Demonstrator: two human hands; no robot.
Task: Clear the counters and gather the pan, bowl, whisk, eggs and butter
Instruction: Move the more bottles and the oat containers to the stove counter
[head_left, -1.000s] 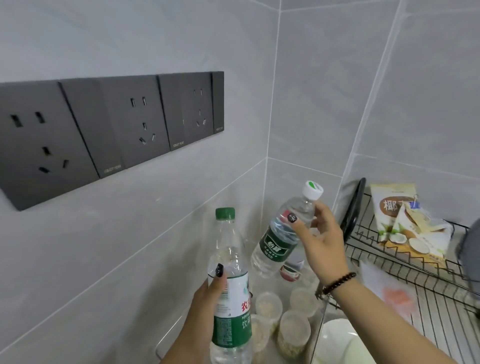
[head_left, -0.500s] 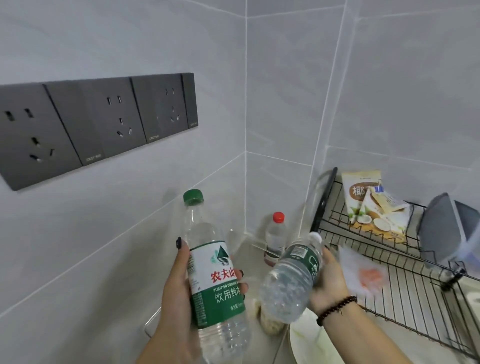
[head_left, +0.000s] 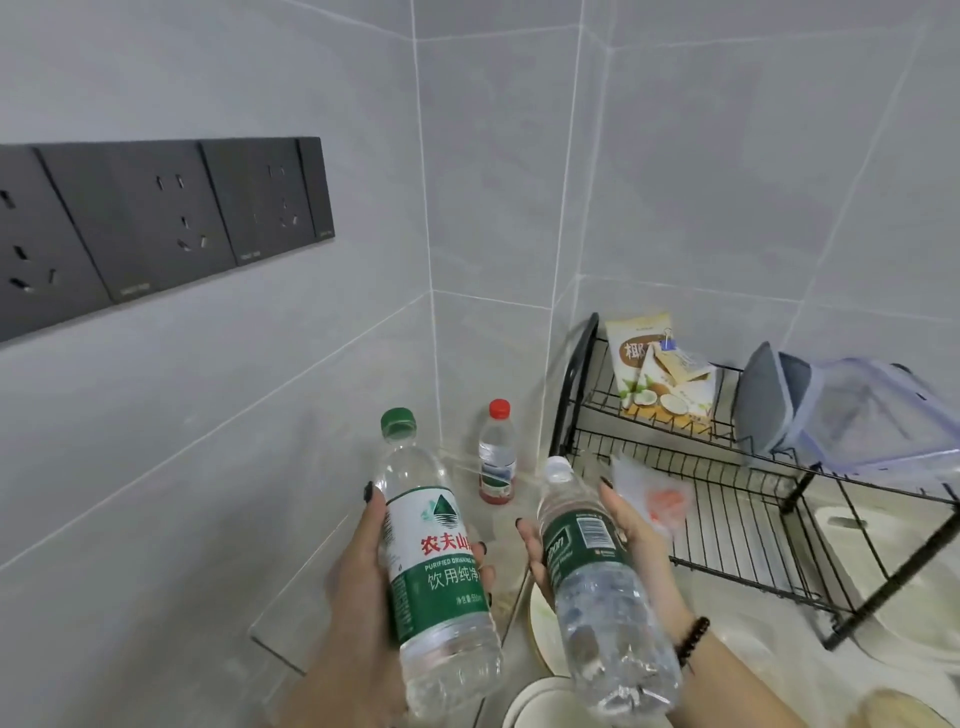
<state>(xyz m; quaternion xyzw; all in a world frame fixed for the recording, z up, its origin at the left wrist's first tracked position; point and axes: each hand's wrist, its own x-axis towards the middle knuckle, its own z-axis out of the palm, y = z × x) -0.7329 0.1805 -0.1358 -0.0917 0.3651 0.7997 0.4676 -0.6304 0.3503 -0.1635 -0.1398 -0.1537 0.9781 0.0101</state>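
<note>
Since a second ago the right hand (head_left: 631, 540) has swung its white-capped bottle (head_left: 597, 587) down from the corner to beside the green-capped bottle (head_left: 436, 566), gripped in the left hand (head_left: 363, 582). Both are off the counter, so clearing is under way. Each bottle's long axis runs nearly upright, cap tilted away toward the red-capped bottle (head_left: 497, 452) standing in the corner

Three clear plastic water bottles: one green-capped with a green-and-white label (head_left: 436, 551), one white-capped with a dark green label (head_left: 597, 582), and one small red-capped (head_left: 497, 457), left of the black wire dish rack (head_left: 727, 499). One rack. Two hands, left (head_left: 358, 587) and right (head_left: 639, 551). Three dark grey wall sockets (head_left: 156, 218), up left of the rack. One coconut-printed snack bag (head_left: 660, 369) on it.
</note>
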